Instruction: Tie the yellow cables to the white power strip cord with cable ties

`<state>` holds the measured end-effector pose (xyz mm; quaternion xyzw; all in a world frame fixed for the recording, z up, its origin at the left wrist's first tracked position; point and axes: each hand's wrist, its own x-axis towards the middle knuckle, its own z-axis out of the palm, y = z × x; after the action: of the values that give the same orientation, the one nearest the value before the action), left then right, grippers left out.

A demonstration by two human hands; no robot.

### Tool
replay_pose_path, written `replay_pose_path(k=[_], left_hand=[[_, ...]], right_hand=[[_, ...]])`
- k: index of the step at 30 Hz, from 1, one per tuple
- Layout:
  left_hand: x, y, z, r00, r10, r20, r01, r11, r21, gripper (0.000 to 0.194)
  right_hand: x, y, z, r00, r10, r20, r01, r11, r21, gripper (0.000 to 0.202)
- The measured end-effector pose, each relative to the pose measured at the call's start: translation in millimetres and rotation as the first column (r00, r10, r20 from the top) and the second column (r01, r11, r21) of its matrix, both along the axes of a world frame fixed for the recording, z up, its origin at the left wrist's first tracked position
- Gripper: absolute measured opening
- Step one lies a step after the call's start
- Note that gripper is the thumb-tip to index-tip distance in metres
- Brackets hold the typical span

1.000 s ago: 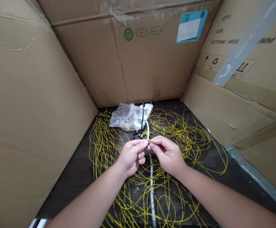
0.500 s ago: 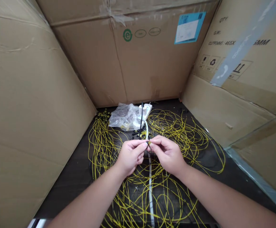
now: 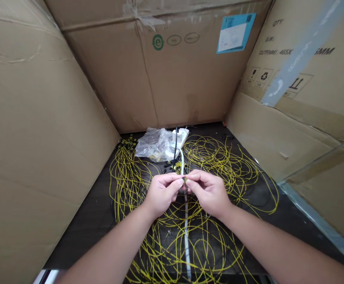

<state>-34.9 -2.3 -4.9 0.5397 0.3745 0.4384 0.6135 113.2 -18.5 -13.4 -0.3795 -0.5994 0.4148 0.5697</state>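
left hand (image 3: 163,194) — pinched narrow on a small dark-and-yellow piece (image 3: 185,180), mostly hidden | right hand (image 3: 209,192) — pinching it from 3 o'clock | piece above the counter (image 3: 84,232) | yellow wires (image 3: 239,171) looping round from 2 through 6 to 10 o'clock

A tiny piece (image 3: 185,180), dark with a touch of yellow, sits between the thumb and fingertips of the left grip (image 3: 163,194) and those of the right grip (image 3: 209,193), at the meeting point of the two. The fingers cover most of it; its outline and tilt are too small to tell.
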Motion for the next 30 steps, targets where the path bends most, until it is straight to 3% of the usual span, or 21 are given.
replay_pose_path(k=[5,8,10,12,15,18,20,22,25,28,30], left_hand=[[-1,-3,7.6,0.975,0.095,-0.200,-0.035,0.958,0.286,0.017],[1,-4,10.6,0.964,0.144,-0.224,-0.045,0.917,0.397,0.016],[2,-3,9.8,0.972,0.148,-0.185,-0.079,0.940,0.332,0.015],[4,0,7.5,0.990,0.125,-0.072,-0.114,0.984,0.135,0.017],[5,6,4.1,0.975,0.141,0.174,-0.117,0.983,-0.138,0.024],[6,9,4.5,0.936,0.186,0.298,-0.140,0.976,-0.168,0.026],[8,6,9.1,0.929,0.188,0.320,-0.152,0.979,-0.134,0.027],[11,-1,19.9,0.928,0.160,0.338,-0.139,0.987,-0.086,0.026],[12,-11,50.2,0.911,0.122,0.394,-0.137,0.991,0.010,0.024],[-1,-7,88.6,0.861,0.202,0.466,-0.277,0.956,0.098,0.023],[-17,8,108.5,0.826,0.306,0.474,-0.414,0.899,0.142,0.022]], right_hand=[[-2,0,2.1,0.992,0.024,-0.125,-0.045,0.985,-0.166,0.011],[-2,1,1.6,0.981,0.033,-0.191,-0.077,0.970,-0.231,0.013],[-2,3,2.9,0.983,0.026,-0.183,-0.072,0.965,-0.251,0.015],[-2,4,5.3,0.989,0.013,-0.148,-0.049,0.969,-0.243,0.017],[-2,1,6.4,0.997,0.015,-0.076,-0.026,0.988,-0.154,0.031],[-4,-5,1.6,0.977,0.057,0.205,-0.059,0.998,0.001,0.065],[-7,-6,-3.2,0.900,0.030,0.435,-0.093,0.988,0.125,0.080],[-8,-5,-6.7,0.835,-0.090,0.543,-0.089,0.952,0.294,0.074],[-3,2,-5.9,0.807,-0.280,0.520,-0.026,0.862,0.505,0.045],[11,10,1.9,0.784,-0.435,0.443,0.083,0.781,0.619,0.031],[23,14,9.7,0.736,-0.563,0.376,0.209,0.717,0.665,0.026]])
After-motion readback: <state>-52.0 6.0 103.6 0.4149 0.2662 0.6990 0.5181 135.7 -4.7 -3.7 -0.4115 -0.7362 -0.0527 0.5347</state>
